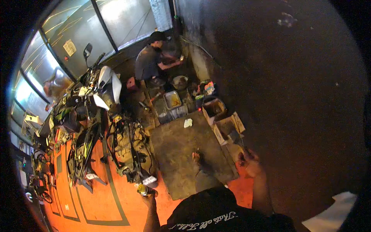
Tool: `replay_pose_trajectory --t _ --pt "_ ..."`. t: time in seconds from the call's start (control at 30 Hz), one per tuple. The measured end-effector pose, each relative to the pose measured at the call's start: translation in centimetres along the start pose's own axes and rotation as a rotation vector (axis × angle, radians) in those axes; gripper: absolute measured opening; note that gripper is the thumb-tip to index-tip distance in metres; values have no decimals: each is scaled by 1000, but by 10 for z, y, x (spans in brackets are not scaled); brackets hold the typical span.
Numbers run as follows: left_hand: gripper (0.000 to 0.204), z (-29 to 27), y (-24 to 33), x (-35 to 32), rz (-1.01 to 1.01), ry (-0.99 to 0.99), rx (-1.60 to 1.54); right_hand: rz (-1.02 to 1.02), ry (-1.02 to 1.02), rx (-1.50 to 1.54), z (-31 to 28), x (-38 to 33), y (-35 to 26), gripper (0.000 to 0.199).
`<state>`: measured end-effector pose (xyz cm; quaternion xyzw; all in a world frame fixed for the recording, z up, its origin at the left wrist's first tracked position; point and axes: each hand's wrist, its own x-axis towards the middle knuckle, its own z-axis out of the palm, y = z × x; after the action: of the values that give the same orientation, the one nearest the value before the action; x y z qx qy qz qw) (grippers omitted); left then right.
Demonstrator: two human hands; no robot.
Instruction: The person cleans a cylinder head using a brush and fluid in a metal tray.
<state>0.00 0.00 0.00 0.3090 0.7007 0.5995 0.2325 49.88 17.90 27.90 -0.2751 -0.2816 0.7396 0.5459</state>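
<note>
The head view looks from the wearer's own head, steeply down and forward, through a wide fisheye lens; the frame is upright, with dark corners and window edges bending toward the rim; nearest are the wearer's shirt [216, 207], between 5 and 6 o'clock, the left hand [147, 194] at 7 and the right hand [249, 161] at 4; the mat [174, 158] lies mid-distance, from the centre toward 6; a motorbike [87, 112] stands farther off at 9; the co-worker [147, 63] and the windows [112, 17] are farther away, toward 11; the dark wall [301, 89] fills the side around 2 to 3.
</note>
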Motion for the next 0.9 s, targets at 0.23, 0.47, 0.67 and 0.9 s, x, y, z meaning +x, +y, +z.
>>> replay_pose_trajectory --t 0.23,0.47,0.67,0.9 --pt "62 -15 102 196 -117 -2 254 276 13 -64 55 286 57 34" --pt "54 81 83 330 -322 -23 400 357 255 -849 -28 493 37 62" --pt "48 181 45 499 -275 -89 540 320 613 -672 -65 564 72 37" --pt "33 405 -16 715 -195 -307 349 522 922 -353 -61 639 230 37"
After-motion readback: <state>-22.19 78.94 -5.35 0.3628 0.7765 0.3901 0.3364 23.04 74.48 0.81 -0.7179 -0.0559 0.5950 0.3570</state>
